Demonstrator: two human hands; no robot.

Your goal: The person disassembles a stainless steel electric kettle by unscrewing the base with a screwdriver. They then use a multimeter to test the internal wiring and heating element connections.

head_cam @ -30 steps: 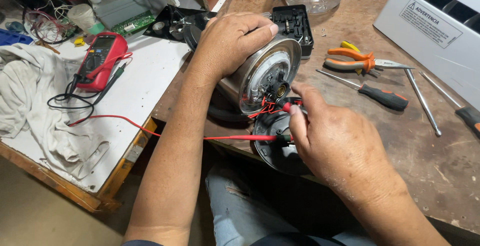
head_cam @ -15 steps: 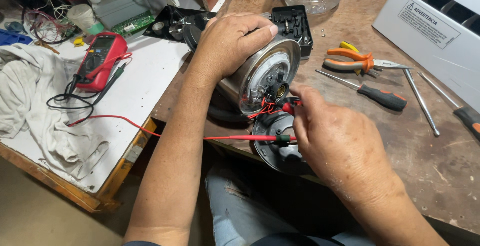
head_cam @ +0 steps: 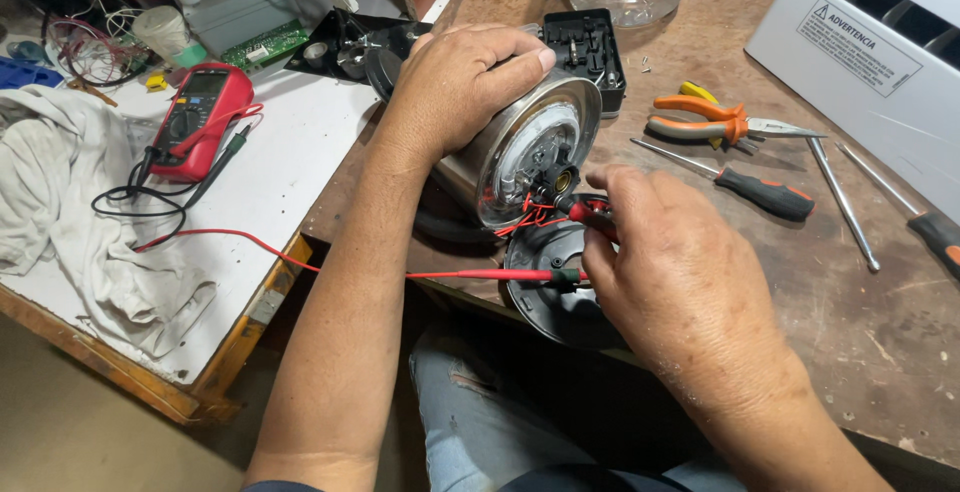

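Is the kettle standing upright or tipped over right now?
Tipped. The kettle lies on its side on the bench, its underside with red wires facing the camera. The left hand steadies it from above.

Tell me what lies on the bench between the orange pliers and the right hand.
In the head view, a black-and-red-handled screwdriver lies between the orange pliers and the right hand, its shaft pointing left toward the metal kettle body.
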